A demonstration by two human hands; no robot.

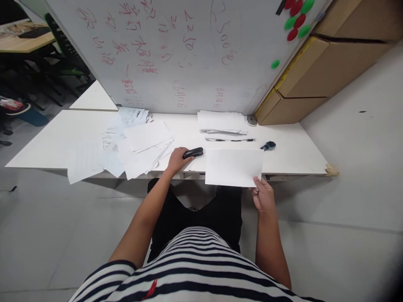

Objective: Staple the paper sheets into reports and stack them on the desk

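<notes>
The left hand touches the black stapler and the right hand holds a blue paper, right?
Not blue: the head view shows the right hand holding a white rectangular paper sheet. The left hand does touch the black oblong stapler.

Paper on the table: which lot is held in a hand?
The single blank sheet at the near edge, pinched at its corner by the right hand; the fanned pile on the left and the neat stack by the whiteboard lie unheld.
</notes>
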